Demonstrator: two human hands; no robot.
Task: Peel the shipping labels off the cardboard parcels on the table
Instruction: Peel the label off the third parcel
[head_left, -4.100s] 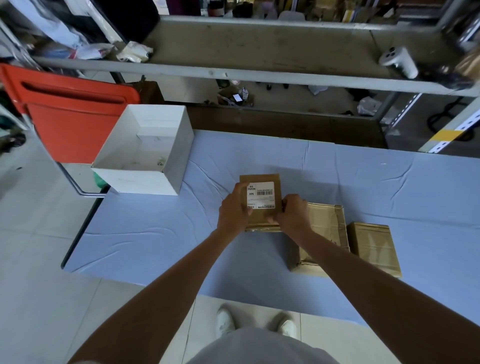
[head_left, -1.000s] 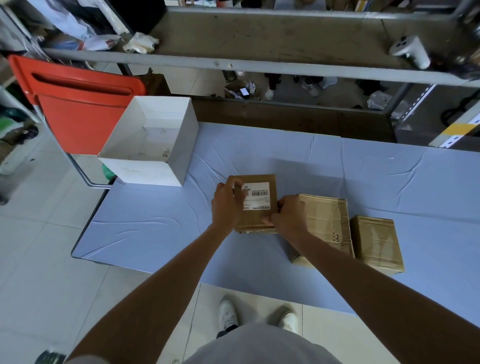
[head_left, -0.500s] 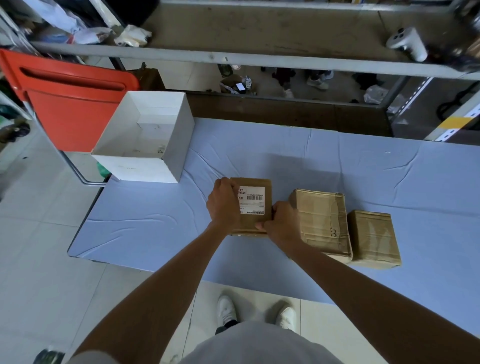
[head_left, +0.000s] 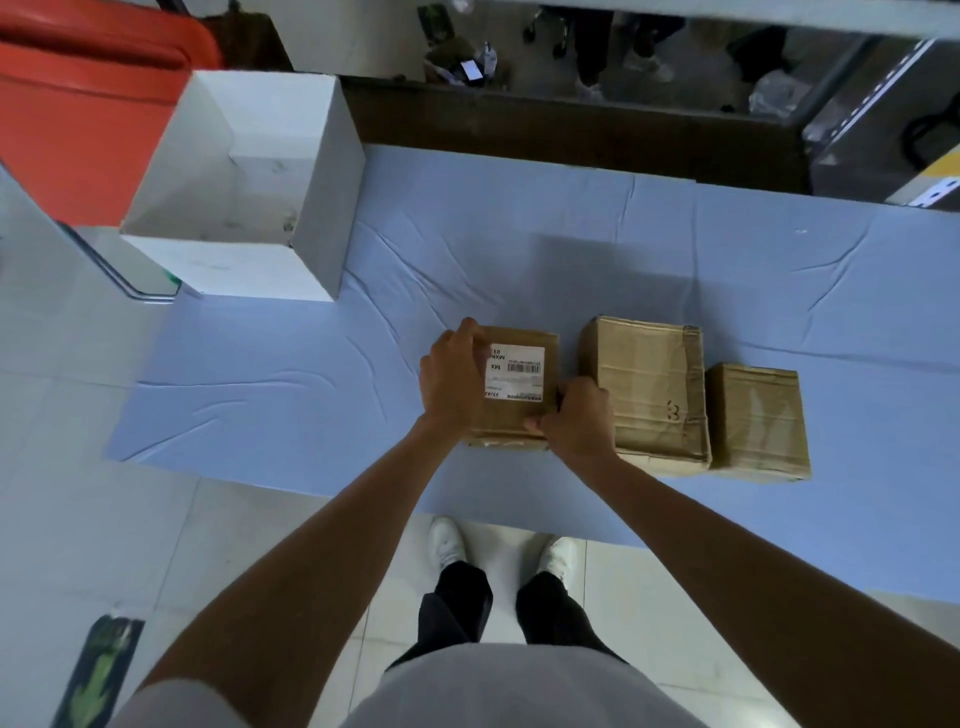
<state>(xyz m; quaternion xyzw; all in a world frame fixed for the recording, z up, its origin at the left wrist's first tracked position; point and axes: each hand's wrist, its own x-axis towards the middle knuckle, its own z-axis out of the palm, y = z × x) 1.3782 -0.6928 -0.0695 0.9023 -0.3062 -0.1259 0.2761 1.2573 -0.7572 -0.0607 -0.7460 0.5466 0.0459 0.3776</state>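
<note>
Left hand (head_left: 451, 382) grips parcel (head_left: 511, 422), covers label (head_left: 517, 374) edge | right hand (head_left: 576, 415) hides corner

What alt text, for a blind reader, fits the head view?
The left hand and right hand grip a cardboard parcel bearing a shipping label, on a blue table. A larger parcel and a smaller parcel sit to its right; an open white box stands far left.

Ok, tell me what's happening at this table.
A person is holding the labelled parcel with both hands: the left hand grips its left side, the right hand its near right corner. The shipping label lies flat on top, not yet peeled. A larger parcel and a small parcel stand to its right.
</note>
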